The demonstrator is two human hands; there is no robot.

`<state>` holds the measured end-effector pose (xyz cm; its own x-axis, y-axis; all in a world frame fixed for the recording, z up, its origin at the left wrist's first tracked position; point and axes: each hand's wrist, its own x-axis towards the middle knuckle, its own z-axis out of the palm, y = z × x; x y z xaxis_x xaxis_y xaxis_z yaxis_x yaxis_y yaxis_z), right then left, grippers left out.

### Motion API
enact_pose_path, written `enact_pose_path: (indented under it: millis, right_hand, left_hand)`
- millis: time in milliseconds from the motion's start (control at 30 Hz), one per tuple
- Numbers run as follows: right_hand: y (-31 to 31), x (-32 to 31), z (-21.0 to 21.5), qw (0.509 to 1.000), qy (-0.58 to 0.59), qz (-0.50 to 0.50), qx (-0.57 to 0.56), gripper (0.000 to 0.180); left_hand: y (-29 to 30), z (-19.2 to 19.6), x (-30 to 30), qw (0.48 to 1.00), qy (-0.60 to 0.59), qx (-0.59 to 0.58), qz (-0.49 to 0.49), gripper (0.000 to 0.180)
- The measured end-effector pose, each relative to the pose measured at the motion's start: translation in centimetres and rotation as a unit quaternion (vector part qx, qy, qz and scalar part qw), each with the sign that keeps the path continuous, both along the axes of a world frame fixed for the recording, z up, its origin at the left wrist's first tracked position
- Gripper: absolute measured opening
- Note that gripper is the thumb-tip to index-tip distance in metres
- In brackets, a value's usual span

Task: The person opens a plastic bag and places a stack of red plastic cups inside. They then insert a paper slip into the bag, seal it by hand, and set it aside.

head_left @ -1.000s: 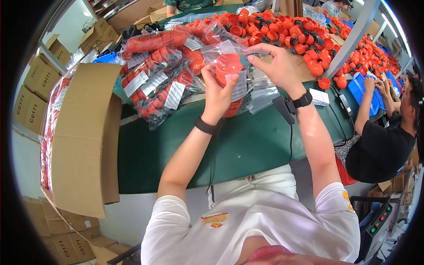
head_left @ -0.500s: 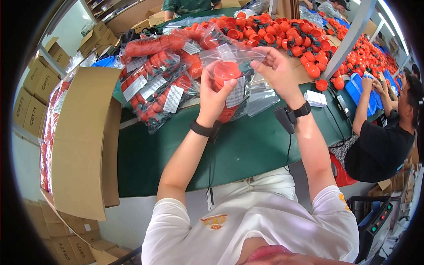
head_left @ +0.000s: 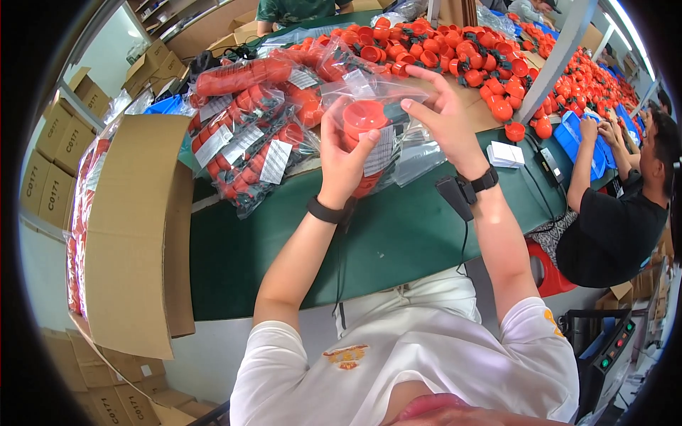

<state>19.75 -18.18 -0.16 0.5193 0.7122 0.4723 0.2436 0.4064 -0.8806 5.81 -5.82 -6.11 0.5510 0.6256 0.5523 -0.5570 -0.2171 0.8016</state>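
A clear plastic bag (head_left: 398,145) holds a stack of red cup-shaped parts (head_left: 364,116) with a printed white label (head_left: 379,149) at its side. My left hand (head_left: 341,157) grips this bag from the left, its thumb across the front of the stack. To the right, my right hand (head_left: 447,131) is open beside the bag's upper edge, thumb and forefinger apart. Whether its other fingers touch the plastic is hard to tell. Filled bags of red cups (head_left: 249,167) with white labels lie in a pile left of my hands.
Loose red cups with dark fittings (head_left: 455,53) heap across the table's far side. A large cardboard box (head_left: 135,227) stands at the left edge of the green table (head_left: 284,248). White cards (head_left: 506,155) lie right of my hand. A co-worker (head_left: 611,220) sits at right by a blue tray (head_left: 572,145).
My right hand's fingers have spread, with the forefinger now stretched up and away from the thumb. The left hand keeps its hold on the bag in nearly the same place.
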Motion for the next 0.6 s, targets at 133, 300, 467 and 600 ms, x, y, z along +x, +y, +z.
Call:
enact_pose_path:
  millis: [133,300,467,600]
  right_hand:
    - [-1.3,0.5,-0.6,0.999,0.029,-0.045,0.003,0.031]
    - [-2.2,1.7,-0.6,0.996,-0.024,-0.079,-0.032,0.021]
    - [-2.3,2.1,-0.2,0.990,-0.079,-0.104,-0.046,0.018]
    - [-2.0,2.3,0.0,0.985,-0.125,-0.113,-0.034,0.015]
  left_hand:
    - [0.0,0.1,0.0,1.000,-0.003,-0.007,-0.007,0.073]
    - [0.0,0.1,-0.1,1.000,-0.004,-0.009,-0.014,0.074]
    - [0.1,-0.2,0.0,1.000,0.001,0.027,-0.004,0.075]
    - [-0.1,0.1,0.0,1.000,0.003,0.029,-0.008,0.075]
